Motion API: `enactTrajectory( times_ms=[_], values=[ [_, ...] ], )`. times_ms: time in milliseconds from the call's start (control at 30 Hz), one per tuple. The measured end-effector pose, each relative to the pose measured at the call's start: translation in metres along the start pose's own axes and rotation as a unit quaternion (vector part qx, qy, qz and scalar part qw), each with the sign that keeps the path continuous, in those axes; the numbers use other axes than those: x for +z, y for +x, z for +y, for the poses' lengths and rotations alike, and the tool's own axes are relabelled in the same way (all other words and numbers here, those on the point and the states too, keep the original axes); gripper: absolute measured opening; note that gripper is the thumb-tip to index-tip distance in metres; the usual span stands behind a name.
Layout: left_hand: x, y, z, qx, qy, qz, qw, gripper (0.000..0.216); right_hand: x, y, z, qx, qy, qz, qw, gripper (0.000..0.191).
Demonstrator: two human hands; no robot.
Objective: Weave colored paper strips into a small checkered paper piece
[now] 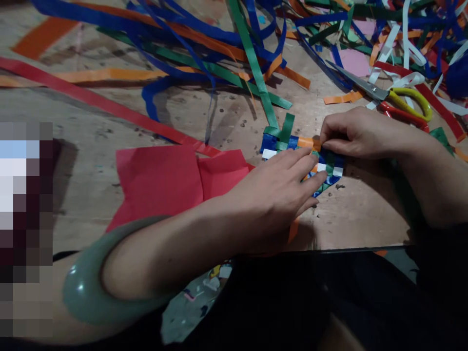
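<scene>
A small woven piece [329, 168] of blue, green, white and orange strips lies near the table's front edge. My left hand [274, 187] rests flat across it, fingers stretched out, covering its middle. At its upper edge my right hand [347, 134] is closed in a pinch on the end of an orange strip [309, 142]. A green strip [252, 53] runs from the weave's upper left corner towards the back, and a short green end [287, 126] sticks up beside it. Under my left wrist, folded red sheets [161, 175] are partly hidden.
Scissors [380, 92] with yellow and red handles lie behind my right hand. Tangled blue, orange and green strips [183, 29] spread over the back, with a heap of coloured scraps [395, 44] at right. A long red strip [95, 102] crosses the left. Pixelated blocks hide the left edge.
</scene>
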State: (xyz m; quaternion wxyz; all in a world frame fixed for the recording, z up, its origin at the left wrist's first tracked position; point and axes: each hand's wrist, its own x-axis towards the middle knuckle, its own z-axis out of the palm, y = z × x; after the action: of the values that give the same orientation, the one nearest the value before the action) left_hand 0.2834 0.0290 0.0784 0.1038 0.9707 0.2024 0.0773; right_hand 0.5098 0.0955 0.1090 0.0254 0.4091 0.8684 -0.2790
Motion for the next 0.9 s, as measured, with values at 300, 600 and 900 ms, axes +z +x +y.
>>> enactTrajectory(
  times_ms=[300, 600, 900],
  values=[
    [-0.0036, 0.0039, 0.0023, -0.008, 0.031, -0.019, 0.999, 0.040, 0.0000, 0.0014, 0.0029, 0.026, -0.027, 0.021, 0.999, 0.023],
    [-0.0058, 0.0041, 0.0020, -0.005, 0.016, -0.003, 1.000, 0.038, -0.0025, -0.0010, 0.0032, 0.035, -0.032, 0.021, 0.999, 0.023],
    [0.0011, 0.0093, -0.0038, 0.007, 0.026, -0.061, 0.998, 0.043, -0.0038, 0.0007, 0.0022, 0.035, -0.070, 0.004, 0.997, 0.028]
  ],
)
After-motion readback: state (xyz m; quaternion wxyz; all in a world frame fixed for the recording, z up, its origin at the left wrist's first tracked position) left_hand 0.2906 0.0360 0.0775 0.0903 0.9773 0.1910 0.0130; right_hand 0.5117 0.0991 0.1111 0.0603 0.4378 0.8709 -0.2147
